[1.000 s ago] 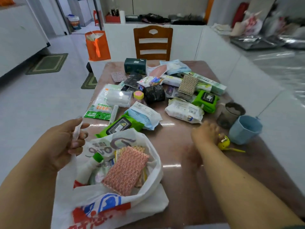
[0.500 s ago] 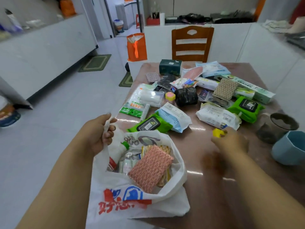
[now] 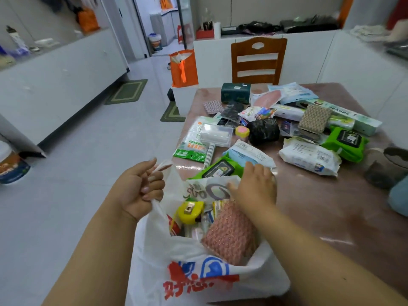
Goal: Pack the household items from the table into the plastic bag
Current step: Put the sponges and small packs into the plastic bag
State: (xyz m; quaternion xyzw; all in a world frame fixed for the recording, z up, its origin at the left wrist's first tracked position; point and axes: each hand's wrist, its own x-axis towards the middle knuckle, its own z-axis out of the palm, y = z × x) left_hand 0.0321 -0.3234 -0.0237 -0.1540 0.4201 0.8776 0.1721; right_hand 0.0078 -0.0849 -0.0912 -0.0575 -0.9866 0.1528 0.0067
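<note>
Yellow tape measure (image 3: 190, 212) lies in bag (image 3: 198, 268) between hands.

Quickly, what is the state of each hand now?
Left hand: grips the handle of the white plastic bag.
Right hand: open, fingers spread over the bag's mouth, holding nothing.

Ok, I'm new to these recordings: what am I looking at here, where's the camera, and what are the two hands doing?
No machine here: a person works bare-handed, and the camera sits on their head, looking forward and down. The left hand grips a handle of the white plastic bag, holding it open at the table edge. The right hand is open over the bag's far rim, holding nothing. Inside lie a yellow tape measure and a pink scrubbing pad. Wipes packs, a black roll and other packets are on the table.
</note>
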